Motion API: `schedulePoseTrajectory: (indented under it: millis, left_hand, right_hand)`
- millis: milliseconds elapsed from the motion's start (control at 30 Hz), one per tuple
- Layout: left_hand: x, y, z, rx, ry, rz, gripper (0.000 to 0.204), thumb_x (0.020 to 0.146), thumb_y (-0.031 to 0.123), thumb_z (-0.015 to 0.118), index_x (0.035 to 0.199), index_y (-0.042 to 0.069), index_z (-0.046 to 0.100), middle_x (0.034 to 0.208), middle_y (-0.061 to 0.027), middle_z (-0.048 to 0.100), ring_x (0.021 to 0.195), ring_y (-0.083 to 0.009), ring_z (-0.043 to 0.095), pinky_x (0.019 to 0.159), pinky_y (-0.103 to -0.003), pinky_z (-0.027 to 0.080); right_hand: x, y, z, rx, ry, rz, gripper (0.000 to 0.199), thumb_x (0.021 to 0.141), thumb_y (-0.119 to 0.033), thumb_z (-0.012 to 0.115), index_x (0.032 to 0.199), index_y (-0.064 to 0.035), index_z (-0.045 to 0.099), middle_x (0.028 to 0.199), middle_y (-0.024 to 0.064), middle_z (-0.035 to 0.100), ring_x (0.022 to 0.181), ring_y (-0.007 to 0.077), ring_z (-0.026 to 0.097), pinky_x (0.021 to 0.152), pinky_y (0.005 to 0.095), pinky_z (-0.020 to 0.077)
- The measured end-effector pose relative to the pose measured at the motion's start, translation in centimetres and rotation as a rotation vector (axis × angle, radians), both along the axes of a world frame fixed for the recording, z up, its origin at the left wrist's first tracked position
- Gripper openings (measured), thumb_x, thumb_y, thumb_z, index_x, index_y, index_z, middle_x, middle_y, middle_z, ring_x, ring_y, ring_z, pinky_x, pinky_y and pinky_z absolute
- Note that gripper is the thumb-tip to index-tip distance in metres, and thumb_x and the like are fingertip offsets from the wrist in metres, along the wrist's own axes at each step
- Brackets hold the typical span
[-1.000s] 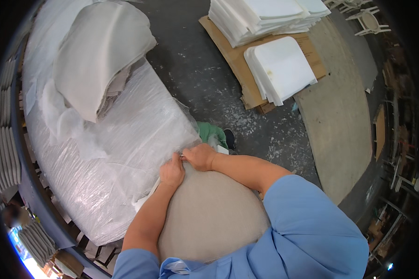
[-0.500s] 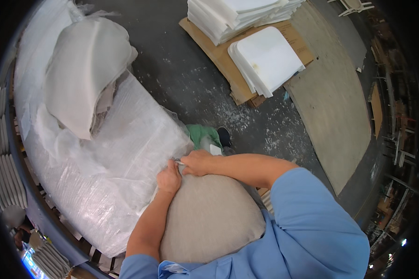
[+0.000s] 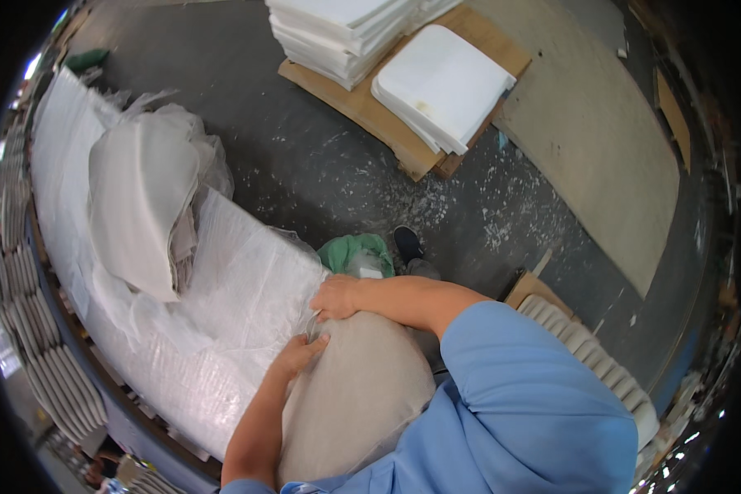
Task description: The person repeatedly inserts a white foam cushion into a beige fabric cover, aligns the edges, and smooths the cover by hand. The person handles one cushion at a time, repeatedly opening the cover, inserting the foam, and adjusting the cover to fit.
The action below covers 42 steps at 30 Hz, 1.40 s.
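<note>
**Two hands meet at the far end of a beige cushion**

A beige cushion (image 3: pixel 354 403) lies close against the person's body at the near middle of the scene, its far end touching a large plastic-wrapped bundle (image 3: pixel 222 329) that runs along the left. The left hand (image 3: pixel 298 354) lies on the cushion's far left corner, fingers curled and pressing into the fabric. The right hand (image 3: pixel 336 296) sits just beyond it at the cushion's far edge, fingers bent as if pinching a small bit of material; what exactly it grips is too small to tell. The two hands are just beside each other.

On top of the bundle, further left, rests a pale folded cover (image 3: pixel 140 206) in loose plastic. A green cloth (image 3: pixel 350 247) lies on the dark floor just beyond the right hand. Far off, white foam slabs (image 3: pixel 436 82) are stacked on a wooden pallet (image 3: pixel 403 140).
</note>
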<state>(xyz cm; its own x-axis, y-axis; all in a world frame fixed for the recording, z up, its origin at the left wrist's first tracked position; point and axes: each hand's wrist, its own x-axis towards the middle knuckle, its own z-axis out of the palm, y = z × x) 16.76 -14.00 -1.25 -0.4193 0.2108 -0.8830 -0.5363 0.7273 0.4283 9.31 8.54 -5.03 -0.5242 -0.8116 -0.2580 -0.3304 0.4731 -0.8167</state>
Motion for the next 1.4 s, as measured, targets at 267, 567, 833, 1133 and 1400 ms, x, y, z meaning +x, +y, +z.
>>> schedulePoseTrajectory:
  millis: [267,567,833,1133,1400]
  left_hand:
    - [1.7,3.6,-0.6,-0.49,0.479,-0.2,0.054,0.103,0.045,0.044,0.098,-0.003,0.067,0.09,-0.0334,0.067,0.087,-0.0513,0.065,0.079,-0.058,0.049]
    - [0.9,3.1,-1.6,-0.531,0.542,-0.284,0.056,0.105,0.048,0.039,0.097,-0.002,0.065,0.088,-0.0322,0.068,0.084,-0.0516,0.065,0.077,-0.058,0.049]
    - [0.3,3.1,-1.5,-0.568,0.536,-0.384,0.056,0.104,0.048,0.04,0.097,-0.001,0.064,0.086,-0.0328,0.068,0.083,-0.0515,0.065,0.075,-0.058,0.05]
    - [0.7,1.5,-2.8,-0.566,0.522,-0.524,0.05,0.104,0.047,0.04,0.098,0.002,0.06,0.079,-0.0302,0.068,0.075,-0.0518,0.065,0.071,-0.06,0.05]
    - [-2.3,1.4,4.4,-0.3,0.403,-0.361,0.042,0.103,0.04,0.053,0.122,0.003,0.058,0.109,-0.0239,0.068,0.102,-0.0367,0.066,0.086,-0.044,0.052]
  right_hand:
    - [0.5,-0.1,0.0,0.026,0.037,-0.025,0.031,0.094,-0.04,0.059,0.095,-0.0107,0.068,0.095,0.0193,0.071,0.096,0.0402,0.067,0.084,0.0501,0.0499]
    - [-0.2,-0.1,0.7,0.065,0.119,0.029,0.032,0.093,-0.038,0.059,0.099,-0.0091,0.071,0.096,0.0173,0.072,0.096,0.0368,0.069,0.084,0.0482,0.0523]
    - [0.0,-0.5,0.2,0.082,0.127,-0.033,0.031,0.086,-0.037,0.069,0.103,-0.0113,0.072,0.097,0.0162,0.072,0.095,0.0355,0.069,0.083,0.0471,0.0528]
    - [5.5,10.4,7.1,-0.743,-0.341,-0.925,0.034,0.097,-0.033,0.062,0.119,-0.0075,0.069,0.112,0.011,0.068,0.101,0.0252,0.066,0.086,0.0353,0.0509]
    - [13.2,6.8,13.2,-1.004,0.231,-0.902,0.069,0.099,-0.059,0.047,0.132,0.0007,0.058,0.124,0.0163,0.062,0.121,0.0333,0.055,0.104,0.0472,0.0372]
